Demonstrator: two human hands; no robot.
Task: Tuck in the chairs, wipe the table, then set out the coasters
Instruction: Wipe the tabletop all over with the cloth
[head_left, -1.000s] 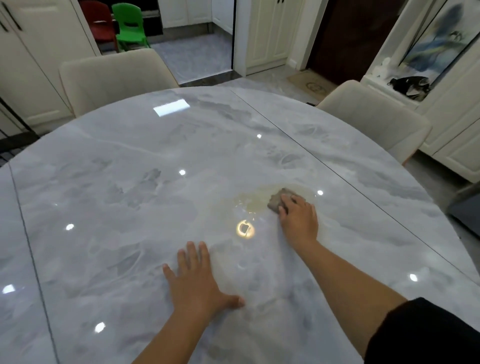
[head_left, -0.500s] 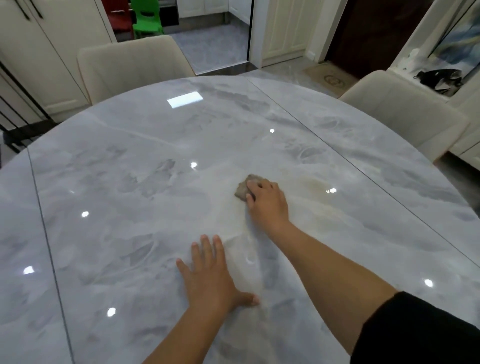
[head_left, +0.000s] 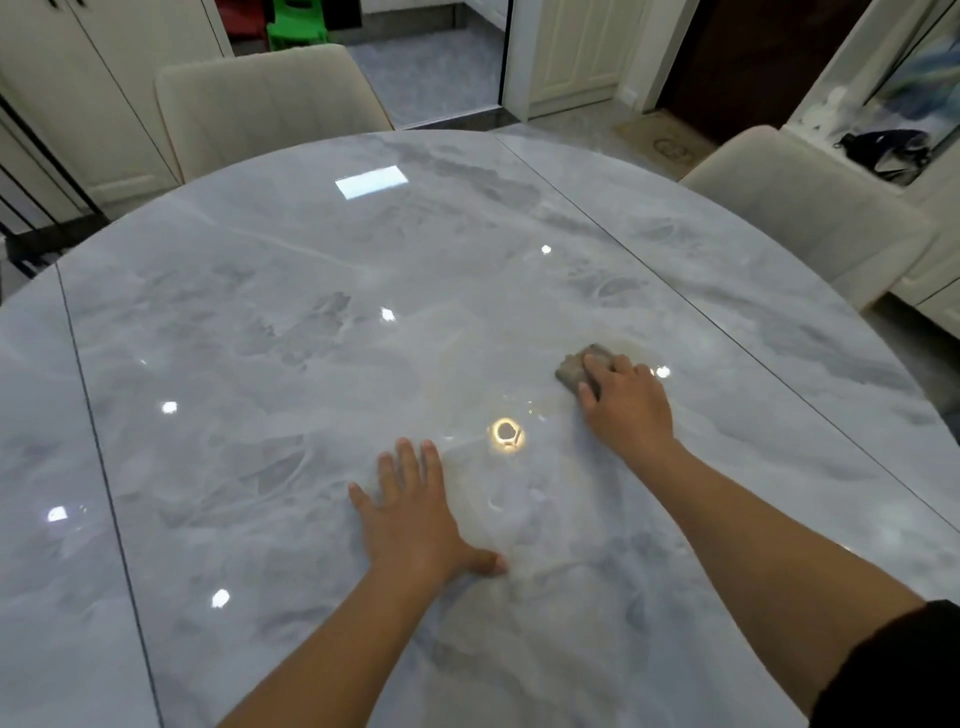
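A glossy grey marble table (head_left: 291, 332) fills the view. My right hand (head_left: 629, 411) lies on a small brown-grey cloth (head_left: 571, 370) right of the table's middle and presses it flat on the surface, fingers over it and thumb beside it. A faint yellowish wet smear (head_left: 467, 374) spreads around and to the left of the cloth. My left hand (head_left: 415, 519) rests flat on the table nearer to me, fingers spread, holding nothing. No coasters are in view.
Two cream chairs stand against the far edge, one at the back left (head_left: 270, 104) and one at the back right (head_left: 810, 218). White cabinets (head_left: 78, 104) line the walls. A doorway with a green stool (head_left: 296, 26) opens behind.
My right hand slid the cloth to the left and then back to the right across the smear. My left hand stayed flat in place.
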